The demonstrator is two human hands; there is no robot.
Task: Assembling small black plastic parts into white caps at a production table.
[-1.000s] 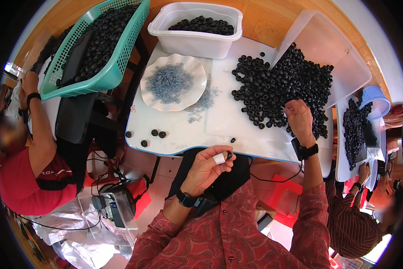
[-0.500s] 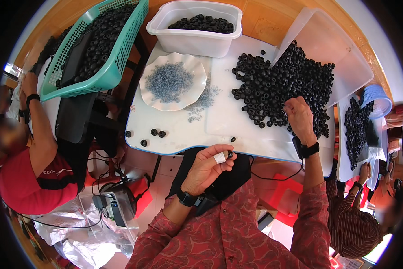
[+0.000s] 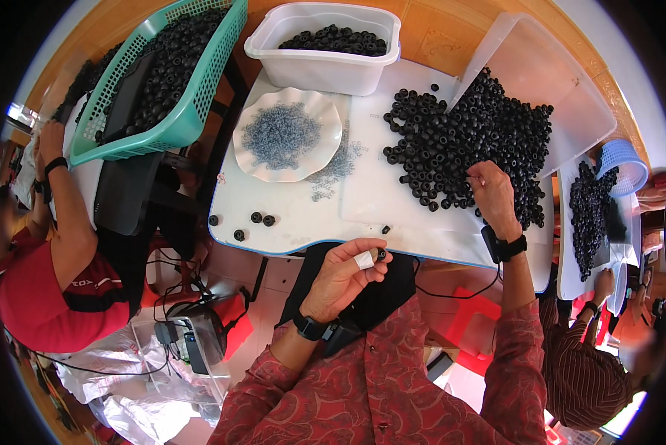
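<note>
My left hand is in front of the table's near edge, fingers closed round a small black hollow part. White tape wraps one of its fingers. Over the pile of black ring-shaped parts on the right of the table is my right hand. Its thumb and fingertips are pinched together at the pile; what they hold, if anything, is too small to make out. A wavy-edged white plate carries many tiny translucent grey-blue pieces, and more lie scattered beside it.
A white tub of black parts stands at the back; a clear bin lies tipped behind the pile. Several loose black parts sit near the front edge. At left, a green basket and a co-worker; another person works at right.
My right hand has shifted very slightly left over the pile, its fingertips still pinched. My left hand keeps its hold on the black part, almost unmoved.
</note>
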